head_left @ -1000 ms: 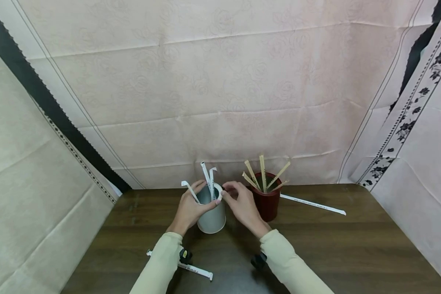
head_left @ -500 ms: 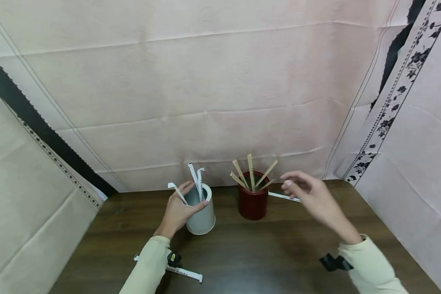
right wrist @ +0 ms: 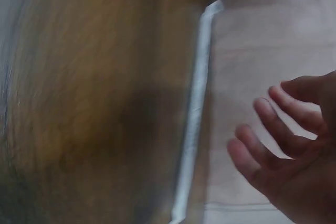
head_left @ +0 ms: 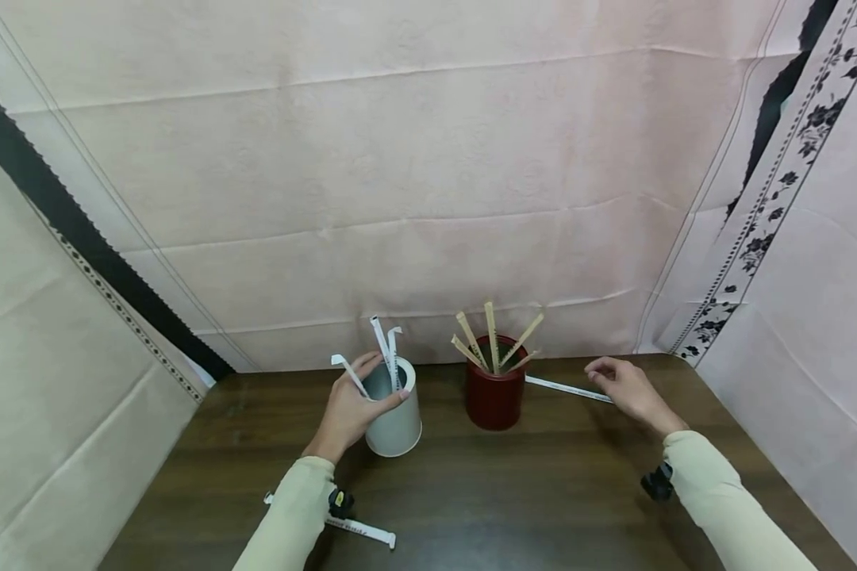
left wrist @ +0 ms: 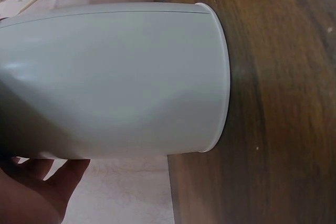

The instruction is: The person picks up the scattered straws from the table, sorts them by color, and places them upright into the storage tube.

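My left hand point(head_left: 351, 414) grips a light grey cylindrical cup point(head_left: 397, 430) near its rim, fingers on the far left side and thumb on the near side. Several white wrapped straws point(head_left: 383, 342) with small print lean inside it. In the left wrist view the cup point(left wrist: 121, 77) fills most of the picture. Over the table's back right my right hand point(head_left: 632, 390) hovers near a white wrapped straw point(head_left: 567, 388) lying flat. The right wrist view has this straw point(right wrist: 194, 108) apart from the relaxed, slightly bent fingers point(right wrist: 273, 119), with nothing held.
A dark red cup point(head_left: 495, 403) with several beige sticks point(head_left: 491, 337) stands between the hands. Another white straw point(head_left: 363, 530) lies at the front, partly under the left sleeve. The wooden table point(head_left: 514, 492) ends at a pale cloth wall point(head_left: 414, 182).
My right hand has left the grey cup's rim and moved right, past the red cup, then farther over the lying straw. My left hand keeps its hold on the grey cup.
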{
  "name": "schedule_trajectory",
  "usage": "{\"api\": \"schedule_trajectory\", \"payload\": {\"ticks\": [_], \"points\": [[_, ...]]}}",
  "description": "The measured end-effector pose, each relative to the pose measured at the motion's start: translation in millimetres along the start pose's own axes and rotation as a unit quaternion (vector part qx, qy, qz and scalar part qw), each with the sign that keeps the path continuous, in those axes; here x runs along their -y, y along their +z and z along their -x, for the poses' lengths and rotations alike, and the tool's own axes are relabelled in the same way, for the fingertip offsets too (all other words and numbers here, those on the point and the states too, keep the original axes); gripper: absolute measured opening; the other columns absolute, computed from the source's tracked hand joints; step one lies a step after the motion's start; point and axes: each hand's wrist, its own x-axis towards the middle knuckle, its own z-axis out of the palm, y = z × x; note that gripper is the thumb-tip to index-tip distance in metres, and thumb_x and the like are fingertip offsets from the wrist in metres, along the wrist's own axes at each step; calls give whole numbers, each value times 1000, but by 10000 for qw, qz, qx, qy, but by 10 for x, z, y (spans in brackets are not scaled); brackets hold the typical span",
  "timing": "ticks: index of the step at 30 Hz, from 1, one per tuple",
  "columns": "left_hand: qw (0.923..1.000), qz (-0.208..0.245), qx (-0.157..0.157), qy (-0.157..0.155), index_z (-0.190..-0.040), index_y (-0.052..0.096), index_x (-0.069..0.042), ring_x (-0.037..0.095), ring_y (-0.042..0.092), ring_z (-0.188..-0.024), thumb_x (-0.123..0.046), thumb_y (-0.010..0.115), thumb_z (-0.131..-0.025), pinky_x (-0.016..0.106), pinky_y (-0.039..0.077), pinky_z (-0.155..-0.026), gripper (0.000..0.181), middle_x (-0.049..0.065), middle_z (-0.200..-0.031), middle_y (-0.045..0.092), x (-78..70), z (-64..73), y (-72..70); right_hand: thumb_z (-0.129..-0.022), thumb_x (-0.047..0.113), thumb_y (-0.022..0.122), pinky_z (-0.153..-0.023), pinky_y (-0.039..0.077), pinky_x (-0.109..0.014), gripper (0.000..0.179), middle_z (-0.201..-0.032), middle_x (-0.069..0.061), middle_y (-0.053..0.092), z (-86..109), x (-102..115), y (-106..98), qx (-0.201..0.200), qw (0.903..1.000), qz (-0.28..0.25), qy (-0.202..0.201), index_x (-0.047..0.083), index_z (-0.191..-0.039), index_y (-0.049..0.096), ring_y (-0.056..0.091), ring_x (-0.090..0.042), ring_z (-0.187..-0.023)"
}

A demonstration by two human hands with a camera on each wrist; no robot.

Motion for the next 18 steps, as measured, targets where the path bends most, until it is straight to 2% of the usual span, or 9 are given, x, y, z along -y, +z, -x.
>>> {"api": "schedule_trajectory", "payload": {"ticks": [4,8,13,18], "points": [[9999,56,59,-79,-144,54,-20,27,43,-137,-65,78,-72,53,41,-106,88,-1,-150,45,-27,-10,23,-101,22,60,-83,51,-53,25,-110,-18,70,-79,-221,83,-64,9998,194,2,2,-114,68,64,-38,-102],[9998,12,62,-171,-144,54,-21,28,44,-137,-67,78,-72,54,41,-105,88,-4,-150,44,-33,-6,25,-100,23,62,-79,51,-46,27,-103,-11,71,-142,-356,136,307,9992,242,3,2,-116,67,65,-30,-97],[9998,-3,57,-202,-144,54,-20,28,44,-137,-67,77,-72,55,41,-106,88,-4,-150,44,-23,11,-1,-96,22,67,-75,50,-40,28,-95,-4,69,-193,-373,235,712,9969,278,-190,2,-116,68,62,-19,-86],[9998,37,53,-171,-143,55,-19,29,43,-138,-65,78,-73,55,39,-107,87,-3,-150,45,-34,23,-25,-90,25,74,-69,44,-35,28,-90,-4,63,-230,-313,330,894,9935,662,-246,4,-108,69,54,-17,-78]]}}
